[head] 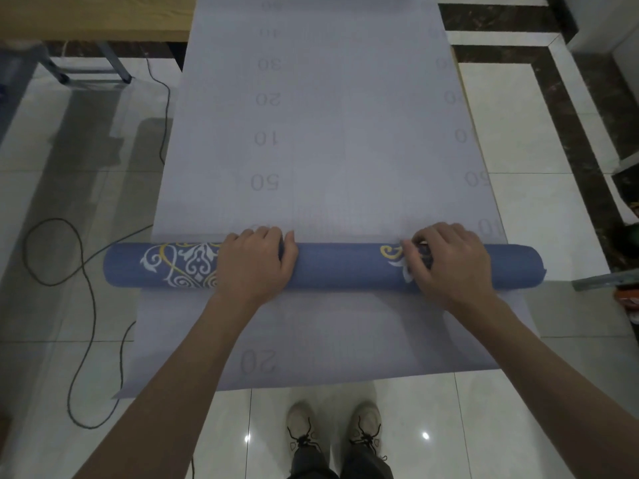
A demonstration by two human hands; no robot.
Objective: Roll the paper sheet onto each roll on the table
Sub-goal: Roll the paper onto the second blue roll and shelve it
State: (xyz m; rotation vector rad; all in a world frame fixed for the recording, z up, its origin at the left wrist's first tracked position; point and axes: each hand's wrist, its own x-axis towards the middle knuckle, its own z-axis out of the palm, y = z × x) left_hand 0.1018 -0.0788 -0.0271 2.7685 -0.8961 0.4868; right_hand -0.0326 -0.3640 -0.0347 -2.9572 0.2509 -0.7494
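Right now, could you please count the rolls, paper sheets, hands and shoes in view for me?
Rolls: 1, the blue roll
Sheets: 1, the paper sheet
Hands: 2, the left hand and the right hand
Shoes: 2, the left shoe and the right shoe
Total: 6

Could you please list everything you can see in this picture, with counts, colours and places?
paper sheet: one, pale grey with faint numbers, stretched down the middle
roll: one, blue with white and gold ornament, across the sheet
cable: one, black, on the floor at left
table: one, light wood with grey legs, upper left
floor: one, white tiles with dark borders, all around
shoes: two, beige with black laces, bottom centre
left hand: one, grips the roll left of its middle
right hand: one, grips the roll towards its right end
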